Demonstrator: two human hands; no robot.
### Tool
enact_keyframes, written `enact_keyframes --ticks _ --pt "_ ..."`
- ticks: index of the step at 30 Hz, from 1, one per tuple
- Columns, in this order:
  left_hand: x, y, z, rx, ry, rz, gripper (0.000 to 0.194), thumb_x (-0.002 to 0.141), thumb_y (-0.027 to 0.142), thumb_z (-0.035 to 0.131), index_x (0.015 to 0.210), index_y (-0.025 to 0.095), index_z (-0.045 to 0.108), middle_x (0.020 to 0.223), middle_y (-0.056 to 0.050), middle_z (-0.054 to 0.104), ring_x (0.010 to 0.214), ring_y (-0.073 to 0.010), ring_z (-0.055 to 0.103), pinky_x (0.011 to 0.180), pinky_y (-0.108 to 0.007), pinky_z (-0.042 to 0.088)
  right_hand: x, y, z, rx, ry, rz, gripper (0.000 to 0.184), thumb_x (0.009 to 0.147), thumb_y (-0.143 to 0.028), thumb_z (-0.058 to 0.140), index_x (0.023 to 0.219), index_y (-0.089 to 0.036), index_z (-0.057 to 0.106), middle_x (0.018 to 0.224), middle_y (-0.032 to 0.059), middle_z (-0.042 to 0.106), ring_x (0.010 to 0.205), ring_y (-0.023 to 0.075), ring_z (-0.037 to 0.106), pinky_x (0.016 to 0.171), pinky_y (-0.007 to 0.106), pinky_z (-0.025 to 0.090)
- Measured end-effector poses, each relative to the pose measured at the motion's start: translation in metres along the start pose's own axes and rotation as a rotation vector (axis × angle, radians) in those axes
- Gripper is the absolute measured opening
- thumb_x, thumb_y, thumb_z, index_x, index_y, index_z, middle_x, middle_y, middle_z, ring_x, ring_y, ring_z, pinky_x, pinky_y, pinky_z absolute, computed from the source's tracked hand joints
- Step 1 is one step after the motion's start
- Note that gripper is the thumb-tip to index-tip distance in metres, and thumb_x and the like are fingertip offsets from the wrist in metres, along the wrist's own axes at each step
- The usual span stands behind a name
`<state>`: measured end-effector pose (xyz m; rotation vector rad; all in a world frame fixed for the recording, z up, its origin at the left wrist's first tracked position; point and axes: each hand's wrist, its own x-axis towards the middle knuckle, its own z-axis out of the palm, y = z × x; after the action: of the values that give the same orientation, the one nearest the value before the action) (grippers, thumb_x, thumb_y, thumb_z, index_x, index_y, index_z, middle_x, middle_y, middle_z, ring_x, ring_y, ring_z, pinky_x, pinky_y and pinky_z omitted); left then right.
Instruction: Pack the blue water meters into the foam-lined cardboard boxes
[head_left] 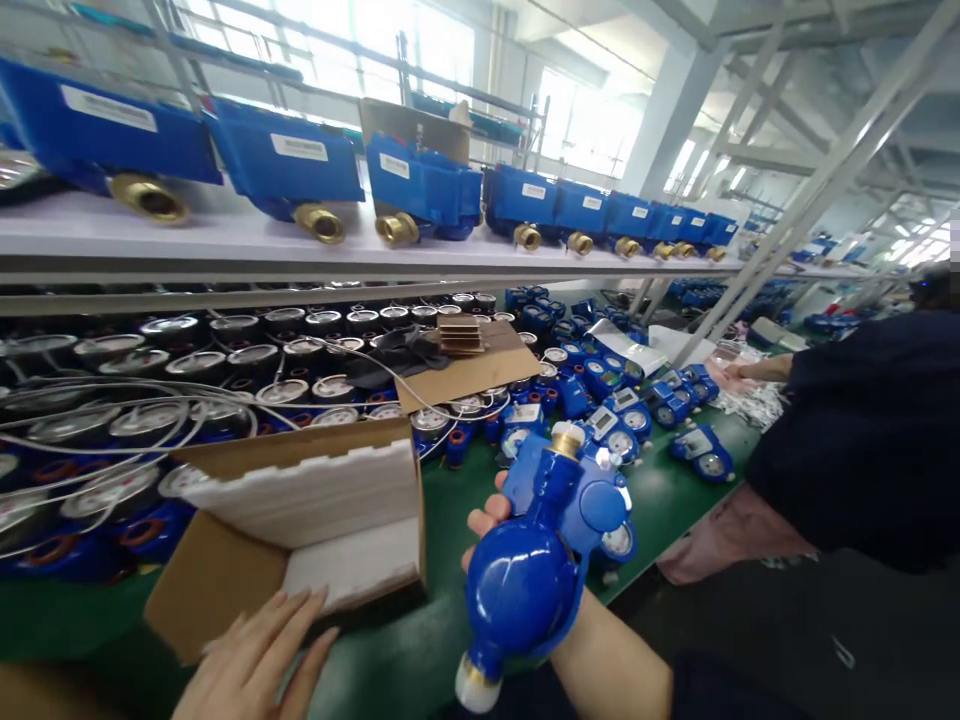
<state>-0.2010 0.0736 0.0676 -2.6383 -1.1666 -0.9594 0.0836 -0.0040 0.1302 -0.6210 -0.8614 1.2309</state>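
My right hand (489, 515) grips a blue water meter (521, 580), its rounded underside turned toward me. The meter has a brass end with a white cap at the top and another white cap at the bottom. My left hand (259, 655) lies with fingers stretched out at the near edge of an open cardboard box (217, 570). White foam (352, 555) lines the box, and no meter shows in it. The held meter is to the right of the box, above the green bench top (439, 640).
Rows of round meters (285, 395) with loose white cables fill the left and back. Cardboard pieces (472, 375) lie on them. Blue meters with brass fittings (289, 165) line the shelf above. More meters (622, 425) stand right; a co-worker (870, 430) is beyond.
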Motion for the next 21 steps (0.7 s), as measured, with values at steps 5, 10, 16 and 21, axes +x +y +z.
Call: enact_keyframes --ticks 5,10,16,21 --pt "-0.012 -0.040 0.037 0.263 -0.175 0.128 0.066 0.082 0.063 0.042 0.127 0.016 0.054 0.123 -0.017 0.059 0.112 -0.0355 0.053 0.104 -0.058 0.029 0.004 0.007 0.015 0.454 0.056 0.169 0.050 0.075 -0.067 0.038 0.107 -0.032 0.053 0.077 0.0021 0.040 0.065 0.0154 0.039 0.051 0.025 0.040" --pt "-0.014 -0.044 0.052 0.204 -0.328 0.033 0.066 0.088 0.059 0.030 0.119 0.011 0.062 0.114 -0.015 0.064 0.103 -0.0316 0.055 0.098 -0.049 0.037 0.007 0.005 0.020 0.750 -0.084 0.231 0.036 0.078 -0.055 0.049 0.100 -0.029 0.057 0.073 -0.0004 0.043 0.066 0.0141 0.043 0.052 0.024 0.038" --pt "-0.012 -0.034 0.044 0.081 -0.437 -0.041 0.046 0.090 0.047 0.039 0.112 0.016 0.066 0.108 -0.006 0.068 0.099 -0.0257 0.055 0.092 -0.041 0.042 0.002 -0.001 0.030 0.754 -0.168 0.269 0.047 0.069 -0.059 0.061 0.101 -0.025 0.061 0.080 0.0019 0.054 0.074 0.0169 0.050 0.056 0.029 0.043" --pt "-0.025 0.006 0.033 0.062 -0.600 -0.147 0.035 0.091 0.035 0.042 0.115 0.022 0.064 0.110 -0.003 0.067 0.100 -0.0241 0.056 0.087 -0.040 0.044 -0.005 0.000 0.036 0.711 -0.247 0.329 0.043 0.072 -0.063 0.056 0.097 -0.028 0.062 0.075 0.0018 0.054 0.069 0.0168 0.050 0.053 0.028 0.040"
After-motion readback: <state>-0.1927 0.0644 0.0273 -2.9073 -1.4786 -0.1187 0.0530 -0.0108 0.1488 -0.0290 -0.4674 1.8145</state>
